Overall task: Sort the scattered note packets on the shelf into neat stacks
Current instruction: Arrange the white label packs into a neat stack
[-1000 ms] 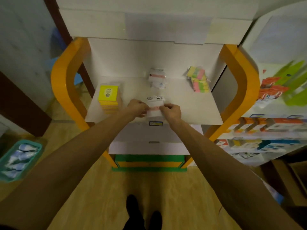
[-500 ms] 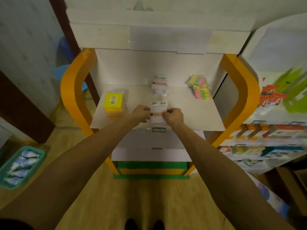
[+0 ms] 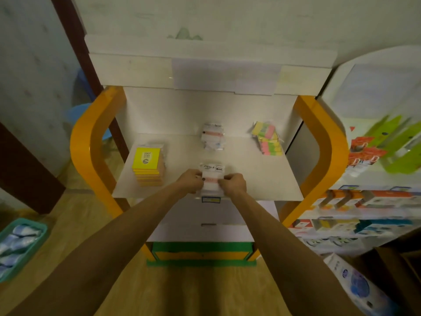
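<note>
Your left hand (image 3: 191, 180) and your right hand (image 3: 232, 183) are both pinching the sides of the white note packets with a pink stripe (image 3: 211, 179), in the middle of the frame. This little pile sits at the front edge of the white shelf (image 3: 262, 179). It looks like you are squeezing the pile straight, so this step is lining up the edges.

Next, I think you should let go softly so the pile does not tip off the front edge. Then reach for the messy white packets at the back of the shelf (image 3: 212, 136), just above your hands in the frame. They look loose and slippery in their clear wrap.

The stack of yellow note packets (image 3: 147, 166) at the left of the shelf looks neat already. The pink, yellow and green packets (image 3: 267, 140) at the upper right of the shelf lean and look untidy. Nothing stands between your hands and the back pile, but the orange side rails (image 3: 91, 142) are near your arms
</note>
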